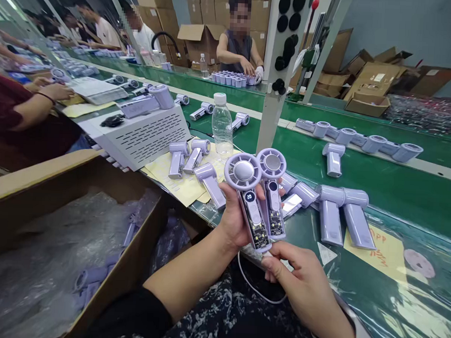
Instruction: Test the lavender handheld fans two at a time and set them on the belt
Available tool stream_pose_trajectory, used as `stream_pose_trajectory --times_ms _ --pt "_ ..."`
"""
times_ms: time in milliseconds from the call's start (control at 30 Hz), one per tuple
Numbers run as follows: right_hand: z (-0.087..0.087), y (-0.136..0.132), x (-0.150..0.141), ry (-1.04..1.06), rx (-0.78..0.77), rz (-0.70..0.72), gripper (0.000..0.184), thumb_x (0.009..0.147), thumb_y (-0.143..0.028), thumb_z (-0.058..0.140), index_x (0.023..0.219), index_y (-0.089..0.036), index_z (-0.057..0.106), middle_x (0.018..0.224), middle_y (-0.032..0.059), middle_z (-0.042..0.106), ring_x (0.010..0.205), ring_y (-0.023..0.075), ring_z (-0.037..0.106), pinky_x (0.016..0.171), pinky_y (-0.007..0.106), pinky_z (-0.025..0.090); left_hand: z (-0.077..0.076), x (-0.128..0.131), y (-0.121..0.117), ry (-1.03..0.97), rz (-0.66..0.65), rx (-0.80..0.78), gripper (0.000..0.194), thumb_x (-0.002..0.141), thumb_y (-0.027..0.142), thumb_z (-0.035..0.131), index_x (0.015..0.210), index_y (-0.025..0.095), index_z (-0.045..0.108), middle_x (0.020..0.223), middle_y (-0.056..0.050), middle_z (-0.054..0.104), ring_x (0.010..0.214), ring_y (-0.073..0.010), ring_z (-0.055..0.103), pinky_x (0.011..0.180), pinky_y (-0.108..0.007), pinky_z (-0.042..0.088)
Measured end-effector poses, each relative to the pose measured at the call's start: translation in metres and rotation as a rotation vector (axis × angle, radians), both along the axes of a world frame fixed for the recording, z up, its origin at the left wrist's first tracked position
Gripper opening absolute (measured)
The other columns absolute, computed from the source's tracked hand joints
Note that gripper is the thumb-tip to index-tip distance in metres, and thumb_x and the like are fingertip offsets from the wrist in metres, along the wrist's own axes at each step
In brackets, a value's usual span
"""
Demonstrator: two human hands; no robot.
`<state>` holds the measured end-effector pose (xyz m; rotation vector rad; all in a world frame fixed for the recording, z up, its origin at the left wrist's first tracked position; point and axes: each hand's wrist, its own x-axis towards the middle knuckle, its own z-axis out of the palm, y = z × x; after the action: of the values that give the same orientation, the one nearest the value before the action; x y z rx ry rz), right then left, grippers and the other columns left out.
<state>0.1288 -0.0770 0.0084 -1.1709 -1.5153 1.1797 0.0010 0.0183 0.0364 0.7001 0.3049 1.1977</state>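
Observation:
My left hand (235, 221) is closed around two purple handheld fans, side by side. The nearer handheld fan (254, 215) has a lit display reading 20 and a see-through front with a circuit board. Behind it to the right, the second handheld fan (274, 206) has a dark display. At the base of the nearer fan, my right hand (299, 274) pinches the plug end of a white charging cable (259, 294), which loops down below; the fingers hide the plug. Two more handheld fans (331, 213) stand close by on the right.
A cardboard box (132, 239) with plastic wrap and fans is at the lower left. A water bottle (223, 124) and a white vented metal box (152, 136) stand behind. Fans line the green conveyor (441, 193). A metal post (275, 101) rises ahead; co-workers sit across and left.

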Motion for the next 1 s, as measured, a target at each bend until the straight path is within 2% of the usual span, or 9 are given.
stream_pose_trajectory --times_ms 200,267,400,500,567,667,767,900,1000 --pt "-0.022 -0.003 -0.021 0.208 -0.053 -0.118 0.040 0.103 -0.048 0.055 0.072 -0.023 0.054 0.050 -0.0044 0.055 0.046 0.0138 0.054 0.053 0.025 0.041 -0.005 0.001 -0.001 0.036 0.096 0.052 0.076 0.053 0.091 0.075 0.066 0.016 0.071 0.104 -0.011 0.079 0.084 -0.0245 0.074 0.077 -0.036 0.061" --pt "-0.022 -0.003 -0.021 0.180 -0.015 -0.130 0.039 0.106 -0.048 0.051 0.077 -0.023 0.056 0.060 -0.0020 0.060 0.056 0.0149 0.059 0.058 0.025 0.044 -0.006 0.002 -0.001 0.032 0.102 0.040 0.076 0.052 0.091 0.075 0.067 0.016 0.072 0.098 -0.010 0.079 0.078 -0.0217 0.073 0.073 -0.033 0.060" --pt "-0.010 -0.002 -0.015 0.014 0.199 -0.071 0.025 0.109 -0.037 0.049 0.094 -0.023 0.064 0.090 0.0023 0.066 0.081 0.0162 0.062 0.074 0.024 0.048 -0.004 0.003 0.001 -0.083 0.098 -0.052 0.073 0.056 0.089 0.075 0.064 0.017 0.068 0.105 -0.008 0.077 0.090 -0.0238 0.074 0.077 -0.034 0.061" --pt "-0.005 -0.002 -0.011 0.008 0.333 -0.059 0.023 0.108 -0.032 0.048 0.094 -0.024 0.064 0.101 0.0036 0.066 0.094 0.0170 0.064 0.084 0.024 0.048 -0.002 0.000 0.001 -0.182 0.054 -0.133 0.068 0.059 0.085 0.078 0.064 0.018 0.066 0.101 -0.006 0.077 0.091 -0.0241 0.075 0.077 -0.034 0.061" --pt "-0.006 -0.001 -0.010 0.030 0.296 -0.119 0.027 0.108 -0.034 0.050 0.088 -0.023 0.064 0.093 0.0023 0.067 0.088 0.0163 0.064 0.079 0.023 0.048 0.000 -0.002 0.000 -0.190 0.041 -0.129 0.067 0.059 0.083 0.080 0.064 0.018 0.067 0.101 -0.006 0.077 0.090 -0.0238 0.075 0.075 -0.033 0.061" --pt "-0.013 0.000 -0.011 0.068 0.135 -0.195 0.038 0.106 -0.044 0.056 0.076 -0.022 0.063 0.069 -0.0006 0.062 0.064 0.0143 0.059 0.061 0.024 0.044 0.001 -0.005 -0.003 -0.150 0.035 -0.048 0.067 0.063 0.085 0.076 0.065 0.018 0.069 0.108 -0.008 0.078 0.096 -0.0280 0.075 0.076 -0.036 0.063" --pt "-0.017 -0.002 -0.016 0.226 0.002 -0.229 0.047 0.103 -0.055 0.059 0.069 -0.022 0.057 0.053 -0.0034 0.055 0.050 0.0130 0.055 0.054 0.024 0.042 0.000 -0.003 -0.008 -0.098 0.057 0.061 0.069 0.062 0.088 0.073 0.064 0.019 0.071 0.112 -0.010 0.077 0.100 -0.0324 0.074 0.075 -0.038 0.063" --pt "-0.019 -0.006 -0.026 0.460 -0.120 -0.301 0.052 0.096 -0.066 0.065 0.070 -0.022 0.054 0.045 -0.0076 0.045 0.038 0.0107 0.047 0.042 0.022 0.037 -0.006 0.005 -0.013 -0.070 0.138 0.140 0.073 0.060 0.091 0.072 0.065 0.018 0.073 0.113 -0.011 0.076 0.098 -0.0315 0.073 0.071 -0.035 0.062" --pt "-0.020 -0.005 -0.025 0.445 -0.130 -0.304 0.051 0.096 -0.066 0.064 0.071 -0.022 0.054 0.045 -0.0071 0.046 0.039 0.0111 0.047 0.043 0.022 0.038 -0.010 0.008 -0.015 -0.081 0.119 0.136 0.074 0.059 0.092 0.071 0.065 0.018 0.073 0.113 -0.011 0.076 0.097 -0.0300 0.073 0.071 -0.033 0.062"
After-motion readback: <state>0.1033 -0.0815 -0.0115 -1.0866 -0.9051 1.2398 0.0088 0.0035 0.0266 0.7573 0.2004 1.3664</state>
